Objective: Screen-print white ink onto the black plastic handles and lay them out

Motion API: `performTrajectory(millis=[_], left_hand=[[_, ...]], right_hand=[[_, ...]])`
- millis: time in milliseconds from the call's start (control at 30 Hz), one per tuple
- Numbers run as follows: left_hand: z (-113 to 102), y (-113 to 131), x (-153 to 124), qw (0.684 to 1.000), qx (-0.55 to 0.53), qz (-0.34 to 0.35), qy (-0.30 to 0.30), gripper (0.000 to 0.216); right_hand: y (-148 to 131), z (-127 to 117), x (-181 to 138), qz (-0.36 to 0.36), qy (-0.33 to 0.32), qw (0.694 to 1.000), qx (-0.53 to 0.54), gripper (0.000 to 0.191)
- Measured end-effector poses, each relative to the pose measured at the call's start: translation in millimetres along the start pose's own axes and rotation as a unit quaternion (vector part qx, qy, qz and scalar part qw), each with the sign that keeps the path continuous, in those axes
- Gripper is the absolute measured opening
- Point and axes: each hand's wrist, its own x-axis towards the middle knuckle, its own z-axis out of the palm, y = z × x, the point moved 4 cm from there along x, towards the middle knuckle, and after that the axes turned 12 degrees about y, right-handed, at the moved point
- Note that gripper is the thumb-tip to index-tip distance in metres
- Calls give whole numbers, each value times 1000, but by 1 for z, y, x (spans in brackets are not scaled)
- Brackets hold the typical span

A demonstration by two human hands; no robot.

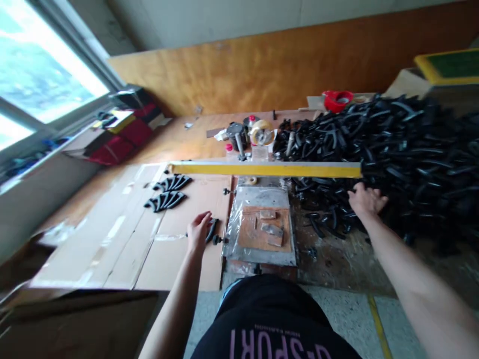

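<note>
My left hand (197,230) is over the cardboard, its fingers closed on a black curved plastic piece (212,231). Over the edge of a big heap of similar black curved pieces (337,144), my right hand (367,199) has its fingers bent and apart; I see no piece held in it. Two neat rows of these pieces, a rear row (174,182) and a front row (165,201), lie on the cardboard left of my left hand. Between my hands sits a metal plate fixture (264,197) with a brown board (249,242) and small clear blocks on it.
A yellow bar (265,170) spans above the fixture. Behind it are a black container (236,135), a tape roll (261,133) and a red tape dispenser (337,100). Flattened cardboard (123,239) covers the left of the table. Red boxes (121,142) stand by the window.
</note>
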Motion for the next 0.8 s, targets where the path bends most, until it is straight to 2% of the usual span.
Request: performTrajectory(millis=[67,133,167,233,300,333,400,500,567,633,733,800], left_hand=[[-12,-1,0,1000,-14,1,23,51],[-21,-1,-2,999,-23,-3,48,50],[-22,0,-4,998,-27,-6,56,50],[-16,9,-8,998,-38,-7,51,48],[0,31,-14,998,-65,10,20,45],[11,47,-18,996,-84,29,0,43],[35,86,-24,987,-136,76,-34,37],[63,143,-30,965,-213,143,-58,29],[74,167,-29,957,-224,169,-70,36],[79,177,-29,959,-198,180,-88,43],[70,173,-33,966,-153,187,-96,43],[58,160,-40,969,-134,176,-107,44]], right_hand=[[0,-2,-1,54,36,997,29,30],[-10,-12,-18,48,64,993,82,36],[-23,-18,-34,8,59,991,121,39],[-61,-30,-79,-136,4,967,215,38],[-109,-41,-132,-301,-73,899,309,38],[-132,-46,-156,-354,-96,871,326,42],[-171,-51,-191,-423,-116,841,316,45],[-209,-55,-212,-487,-100,825,268,40],[-220,-58,-215,-508,-82,824,237,37],[-222,-61,-217,-505,-72,833,213,36],[-216,-63,-221,-481,-83,845,219,39],[-203,-63,-214,-417,-100,863,266,38]])
